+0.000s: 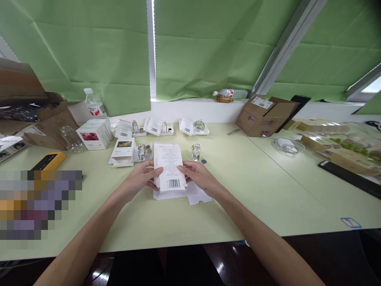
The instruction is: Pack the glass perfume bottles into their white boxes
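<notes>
The white carton [170,165] lies at the centre of the frame, its long axis running nearly up and down the frame, the barcode end pointing toward the bottom edge and the printed face upward. The left hand [144,178] pinches its left edge, thumb on the face and fingers curled at the side; the right hand [201,176] grips the right edge likewise, thumb laid flat. The carton is thin, smooth card; a notched white card flap [200,195] shows beneath. Just above the right hand stands a clear, faceted glass bottle [195,152].
</notes>
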A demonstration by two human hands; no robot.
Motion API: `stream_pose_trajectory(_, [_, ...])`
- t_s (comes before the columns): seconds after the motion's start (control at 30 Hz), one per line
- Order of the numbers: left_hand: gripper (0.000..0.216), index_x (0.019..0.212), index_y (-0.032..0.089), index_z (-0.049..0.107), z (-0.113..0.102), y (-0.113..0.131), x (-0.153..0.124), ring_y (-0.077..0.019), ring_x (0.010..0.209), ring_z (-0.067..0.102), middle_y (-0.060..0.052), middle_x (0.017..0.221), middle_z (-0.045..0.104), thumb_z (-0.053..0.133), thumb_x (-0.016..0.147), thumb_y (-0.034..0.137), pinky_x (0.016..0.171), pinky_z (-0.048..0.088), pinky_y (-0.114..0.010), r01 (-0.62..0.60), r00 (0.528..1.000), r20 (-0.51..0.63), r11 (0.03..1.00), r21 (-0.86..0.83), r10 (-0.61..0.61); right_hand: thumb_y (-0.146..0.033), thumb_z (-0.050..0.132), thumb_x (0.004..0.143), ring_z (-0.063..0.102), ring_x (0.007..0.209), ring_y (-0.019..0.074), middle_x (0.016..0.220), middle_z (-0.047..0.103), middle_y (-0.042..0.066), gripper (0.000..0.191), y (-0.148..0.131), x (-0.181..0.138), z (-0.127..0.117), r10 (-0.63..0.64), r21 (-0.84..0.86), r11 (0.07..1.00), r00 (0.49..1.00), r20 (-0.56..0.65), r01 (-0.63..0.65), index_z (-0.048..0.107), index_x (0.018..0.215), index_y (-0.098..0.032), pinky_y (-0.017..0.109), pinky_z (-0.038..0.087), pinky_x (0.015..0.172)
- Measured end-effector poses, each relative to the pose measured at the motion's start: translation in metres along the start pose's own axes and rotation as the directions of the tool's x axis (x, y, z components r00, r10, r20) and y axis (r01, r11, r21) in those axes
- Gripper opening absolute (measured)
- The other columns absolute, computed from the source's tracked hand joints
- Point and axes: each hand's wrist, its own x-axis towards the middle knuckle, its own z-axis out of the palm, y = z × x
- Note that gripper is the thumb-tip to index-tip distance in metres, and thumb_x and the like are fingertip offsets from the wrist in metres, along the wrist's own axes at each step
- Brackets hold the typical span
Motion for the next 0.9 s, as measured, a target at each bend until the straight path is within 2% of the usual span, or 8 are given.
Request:
stream_pose_trajectory(0.13, [0.044, 0.114, 0.017, 0.057, -0.0002, 0.0012, -0.0007, -0.0231, 0.083, 0.068, -0.012, 0.099, 0.072, 0.066, 0.083, 0.047, 0.068, 0.056, -0.035, -0.009, 1.0, -0.012, 1.0, -0.026, 0.008, -0.042, 0.059, 0.089, 0.069, 0.081, 0.0188, 0.105, 0.073, 0.008, 0.042, -0.0019, -0.0011, -0.0003, 0.007, 0.012, 1.0, 1.0, -0.008, -0.007, 0.062, 0.125, -0.022, 0.035, 0.059, 0.071])
stream_pose_trajectory(0.23, [0.044, 0.115, 0.018, 0.057, -0.0008, 0.0004, -0.0005, -0.0226, 0.081, 0.068, -0.011, 0.098, 0.071, 0.066, 0.083, 0.047, 0.068, 0.055, -0.035, -0.012, 1.0, -0.026, 0.999, -0.045, 0.011, -0.041, 0.061, 0.088, 0.068, 0.085, 0.0199, 0.106, 0.072, 0.008, 0.045, -0.004, -0.0022, 0.0001, -0.006, 0.016, 1.0, 1.0, -0.003, 0.006, 0.06, 0.129, -0.022, 0.037, 0.06, 0.072])
stream_pose_trajectory(0.33, [0.044, 0.115, 0.019, 0.057, -0.0023, -0.0015, 0.0006, -0.0217, 0.079, 0.068, -0.011, 0.099, 0.071, 0.067, 0.082, 0.046, 0.069, 0.056, -0.036, -0.033, 0.999, -0.033, 0.997, -0.074, 0.03, -0.039, 0.063, 0.087, 0.068, 0.093, 0.0218, 0.109, 0.072, 0.009, 0.047, -0.0065, -0.0042, 0.0005, -0.009, 0.012, 1.0, 0.999, 0.038, 0.009, 0.058, 0.131, -0.023, 0.039, 0.061, 0.077])
stream_pose_trajectory(0.43, [0.043, 0.113, 0.018, 0.058, -0.0048, -0.0034, 0.0022, -0.0217, 0.08, 0.068, -0.01, 0.099, 0.071, 0.067, 0.082, 0.046, 0.069, 0.055, -0.035, -0.052, 0.998, -0.051, 0.993, -0.103, 0.047, -0.037, 0.067, 0.084, 0.069, 0.086, 0.0202, 0.111, 0.071, 0.008, 0.053, -0.0086, -0.0065, 0.0001, 0.006, 0.0, 1.0, 0.996, 0.088, -0.006, 0.055, 0.135, -0.025, 0.04, 0.06, 0.079])
stream_pose_trajectory(0.63, [0.044, 0.114, 0.017, 0.058, -0.0088, -0.0059, 0.0043, -0.0216, 0.081, 0.068, -0.011, 0.101, 0.071, 0.068, 0.082, 0.045, 0.068, 0.054, -0.034, -0.07, 0.995, -0.083, 0.987, -0.141, 0.059, -0.034, 0.069, 0.082, 0.068, 0.081, 0.0184, 0.097, 0.074, 0.007, 0.058, -0.0078, -0.007, -0.0025, 0.014, 0.009, 1.0, 0.989, 0.146, -0.016, 0.052, 0.137, -0.024, 0.039, 0.057, 0.081])
stream_pose_trajectory(0.9, [0.043, 0.114, 0.017, 0.06, -0.0093, -0.0072, 0.0054, -0.0192, 0.079, 0.067, -0.011, 0.103, 0.07, 0.068, 0.082, 0.045, 0.067, 0.054, -0.032, -0.053, 0.995, -0.086, 0.987, -0.151, 0.04, -0.029, 0.073, 0.077, 0.066, 0.077, 0.0175, 0.087, 0.075, 0.004, 0.066, -0.0082, -0.0072, -0.001, -0.008, -0.039, 0.999, 0.992, 0.124, 0.013, 0.05, 0.139, -0.022, 0.038, 0.051, 0.081])
